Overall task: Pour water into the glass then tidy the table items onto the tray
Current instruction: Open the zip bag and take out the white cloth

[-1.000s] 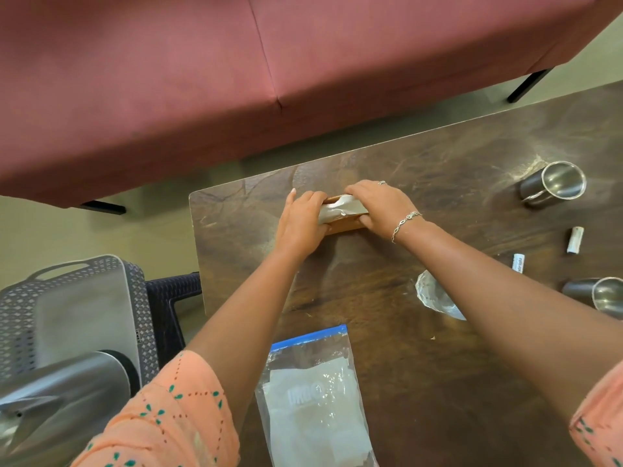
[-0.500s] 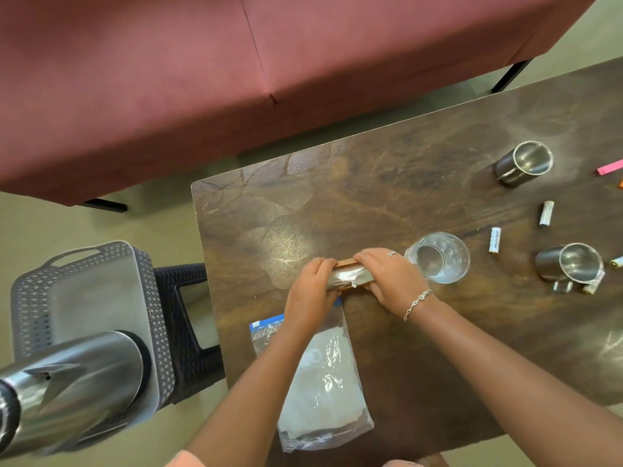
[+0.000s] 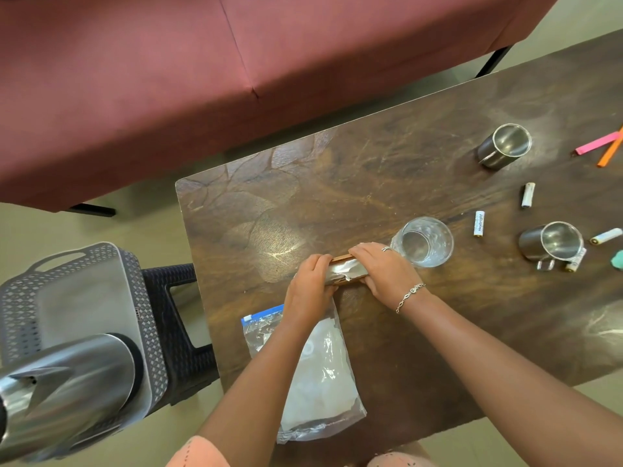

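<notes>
Here, in the head view, we look down on a dark wooden table (image 3: pixel 387 183). Both forearms reach forward from the bottom of the frame and converge near the table's middle. The left hand (image 3: pixel 312 281) lies palm down, fingers pressed together and curled over the left end of a foil-wrapped bar (image 3: pixel 347 269) with a brown edge showing along its far side. The right hand (image 3: pixel 381 267), bracelet at the wrist and a ring on one finger, covers the bar's right end, fingers together and bent over it; we cannot tell where either thumb sits. The bar rests on the table between the two hands.

Just beside the right hand, to its right, stands the clear glass (image 3: pixel 426 241); we cannot tell whether hand and glass touch, nor how much water it holds. Under the left forearm lies a zip bag (image 3: pixel 323 375) with a blue seal strip, flat on the table's near part.

Further right we note two steel mugs (image 3: pixel 505 144) (image 3: pixel 553 242), well apart from each other, with several small white batteries (image 3: pixel 479 224) scattered between and around them. Pink and orange sticks (image 3: pixel 603 146) lie at the right edge.

Off the table's left end a grey lattice tray (image 3: pixel 77 298) sits on a dark stool (image 3: pixel 182 332). A steel jug (image 3: pixel 64 392) fills the lower left corner, partly over the tray. A red sofa (image 3: pixel 168 79) spans the top.
</notes>
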{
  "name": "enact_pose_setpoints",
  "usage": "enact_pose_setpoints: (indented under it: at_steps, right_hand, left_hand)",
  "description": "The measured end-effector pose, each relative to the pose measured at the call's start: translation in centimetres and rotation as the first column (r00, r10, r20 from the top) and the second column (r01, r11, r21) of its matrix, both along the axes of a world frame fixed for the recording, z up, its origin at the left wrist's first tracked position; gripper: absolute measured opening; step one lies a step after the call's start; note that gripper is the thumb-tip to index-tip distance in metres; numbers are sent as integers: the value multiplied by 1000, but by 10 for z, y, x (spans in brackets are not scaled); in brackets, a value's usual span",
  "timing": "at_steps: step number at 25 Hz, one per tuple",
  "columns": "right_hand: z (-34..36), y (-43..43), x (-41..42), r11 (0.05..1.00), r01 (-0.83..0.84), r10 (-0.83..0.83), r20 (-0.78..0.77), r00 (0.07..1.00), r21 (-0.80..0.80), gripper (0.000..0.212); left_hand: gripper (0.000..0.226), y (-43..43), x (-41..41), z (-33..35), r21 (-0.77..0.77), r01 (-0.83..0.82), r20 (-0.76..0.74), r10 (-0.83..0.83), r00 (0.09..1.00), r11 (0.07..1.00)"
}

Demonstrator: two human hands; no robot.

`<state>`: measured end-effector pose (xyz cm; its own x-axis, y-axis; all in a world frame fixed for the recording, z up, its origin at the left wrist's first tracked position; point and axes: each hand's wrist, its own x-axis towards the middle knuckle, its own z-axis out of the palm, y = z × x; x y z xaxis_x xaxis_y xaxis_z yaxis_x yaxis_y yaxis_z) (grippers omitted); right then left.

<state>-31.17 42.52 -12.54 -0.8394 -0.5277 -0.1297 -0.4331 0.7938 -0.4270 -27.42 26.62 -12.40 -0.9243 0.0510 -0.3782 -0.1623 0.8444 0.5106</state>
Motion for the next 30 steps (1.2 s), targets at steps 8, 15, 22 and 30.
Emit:
enact_pose_setpoints:
  at_steps: [8, 15, 22, 30]
  right_hand:
    - [-1, -2, -1, 1000, -9, 9, -2, 1000, -3, 44]
    - [-5, 0, 0, 999, -38, 38, -52, 998, 8, 54]
    - [32, 16, 12, 999, 7, 0, -126, 992, 54, 72]
    - [62, 77, 23, 990, 120, -104, -196, 975, 71, 66]
  left_hand:
    - [47, -3, 1, -2, 4, -13, 23, 13, 1000, 1000]
    - [55, -3, 2, -3, -1, -8, 10, 8, 1000, 1000]
    - [88, -22, 30, 23, -69, -50, -102, 43, 994, 996]
    - [81, 0, 48, 63, -77, -63, -91, 56, 994, 995]
